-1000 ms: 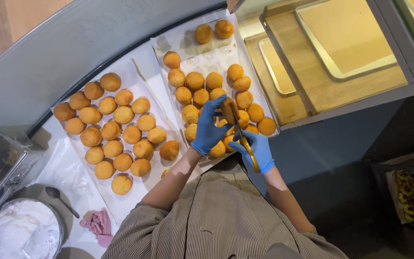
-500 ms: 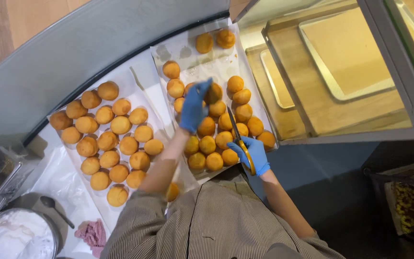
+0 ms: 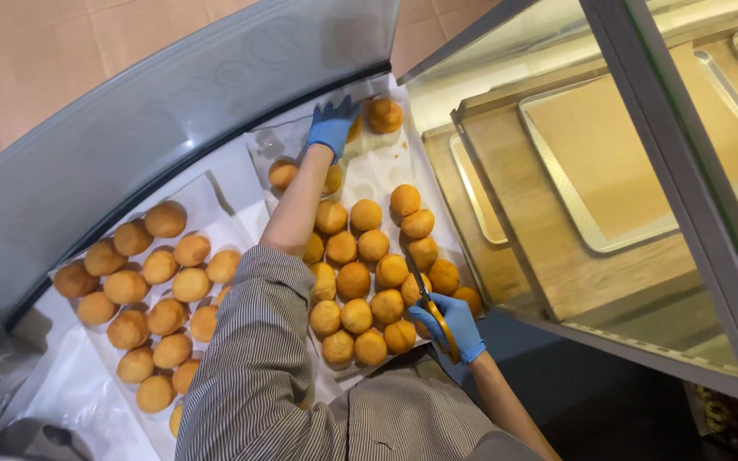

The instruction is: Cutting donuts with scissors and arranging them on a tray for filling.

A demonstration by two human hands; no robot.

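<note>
Behind curved counter glass, paper-lined trays point(image 3: 386, 171) hold round golden-brown fried buns. Her blue-gloved left hand point(image 3: 331, 126) has stretched from mid-tray to the far bun point(image 3: 383, 114), fingers closing on one there; the blue-gloved right hand point(image 3: 452, 323) stays wrapped around yellow-handled scissors point(image 3: 431, 309) at the near edge.

Both hands, the left point(image 3: 331, 128) and the right point(image 3: 454, 324), wear bright blue gloves, and the sleeve point(image 3: 254, 358) is striped finely in grey and white. The round fried buns point(image 3: 354, 280) are golden orange-brown on white paper point(image 3: 70, 393). The scissors point(image 3: 434, 318) have yellow handles, and the empty metal tray point(image 3: 642, 145) is lined in tan.
</note>
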